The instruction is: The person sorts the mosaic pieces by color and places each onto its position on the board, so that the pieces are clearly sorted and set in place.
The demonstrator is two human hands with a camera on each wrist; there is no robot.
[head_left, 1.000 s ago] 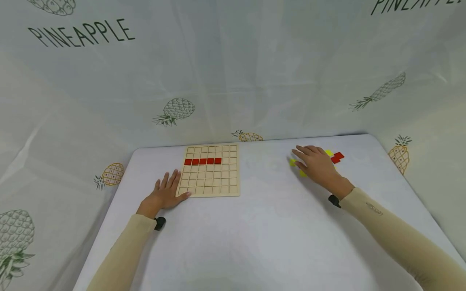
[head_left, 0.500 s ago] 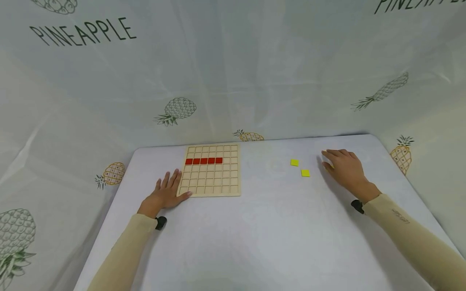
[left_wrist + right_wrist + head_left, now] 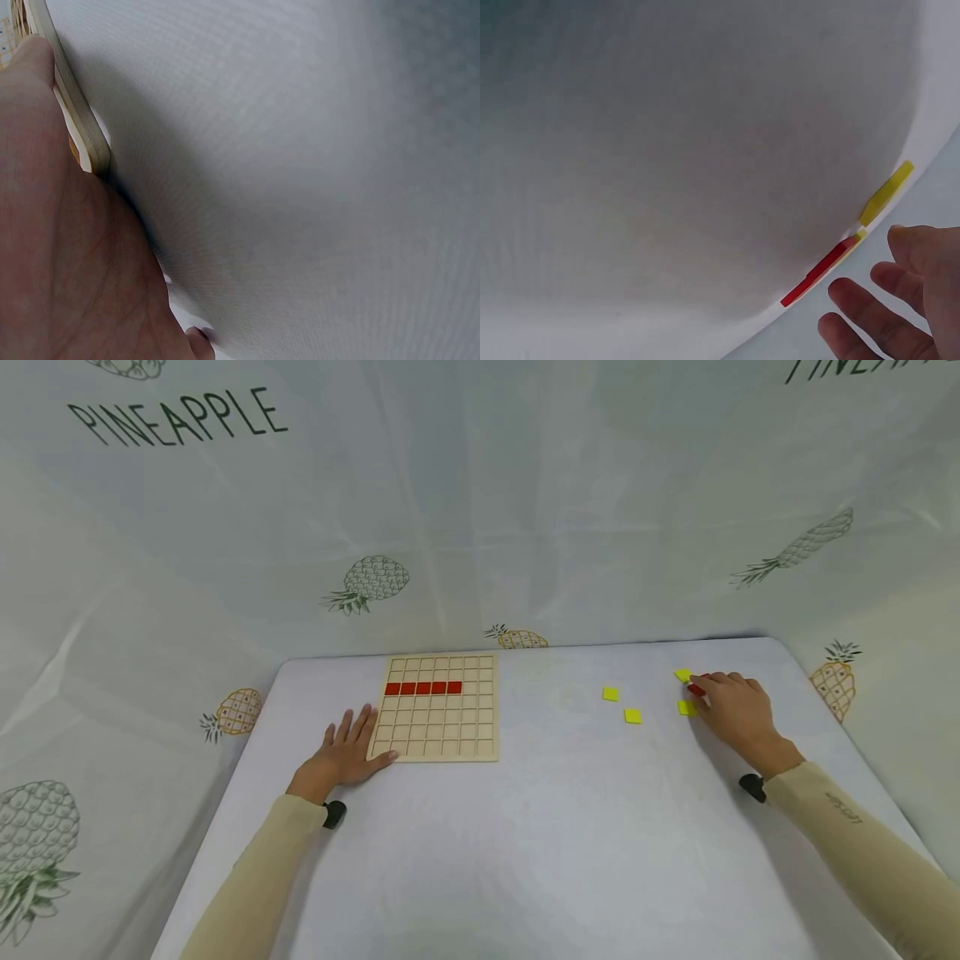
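A pale wooden grid board (image 3: 435,718) lies at the back left, with a row of several red squares (image 3: 423,688) in it. My left hand (image 3: 343,760) rests flat at its lower left corner, fingers spread, thumb on the near edge; the left wrist view shows the thumb against the board's edge (image 3: 79,112). At the back right, my right hand (image 3: 738,710) is over red pieces (image 3: 699,687), partly hidden under its fingers. In the right wrist view its fingers are loosely bent, with a gap between them and the red pieces (image 3: 826,262) and a yellow piece (image 3: 887,193).
Two yellow squares (image 3: 611,694) lie between the board and my right hand. Two more, one of them (image 3: 683,675) farther back, lie beside the right fingertips. A white table (image 3: 525,843) carries everything, with a pineapple-print cloth (image 3: 585,527) hanging behind.
My right hand has moved right, off the yellow squares, to the red pieces. My left hand has stayed at the board's corner. The whole view has shifted slightly.
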